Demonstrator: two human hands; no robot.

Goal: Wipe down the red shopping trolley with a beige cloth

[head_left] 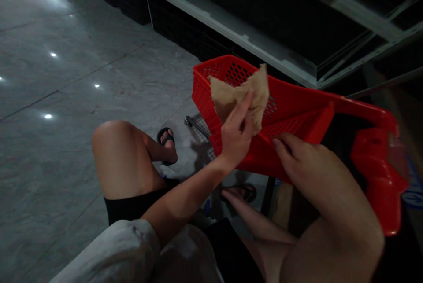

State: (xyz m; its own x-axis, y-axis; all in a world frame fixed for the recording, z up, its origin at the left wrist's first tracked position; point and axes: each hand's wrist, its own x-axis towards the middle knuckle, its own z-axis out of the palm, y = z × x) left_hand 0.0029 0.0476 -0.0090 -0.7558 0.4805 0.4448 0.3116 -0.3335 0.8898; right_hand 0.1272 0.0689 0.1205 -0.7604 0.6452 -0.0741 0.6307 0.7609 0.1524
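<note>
**Two hands, one scrap of brown paper**

The left hand (236,133) is clamped on the lower edge of a torn brown paper scrap (243,91), which stands above the fingertips, over the red basket (297,111). The right hand (299,153) lies flat just beside, fingers together, gripping nothing, on the basket's wall. The paper looks flimsy, so a firm low pinch and a steadying palm seem wise.

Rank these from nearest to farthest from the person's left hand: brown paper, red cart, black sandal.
1. brown paper, pinched in the left hand.
2. red cart, directly behind that hand.
3. black sandal, down on the floor, to the left.
</note>
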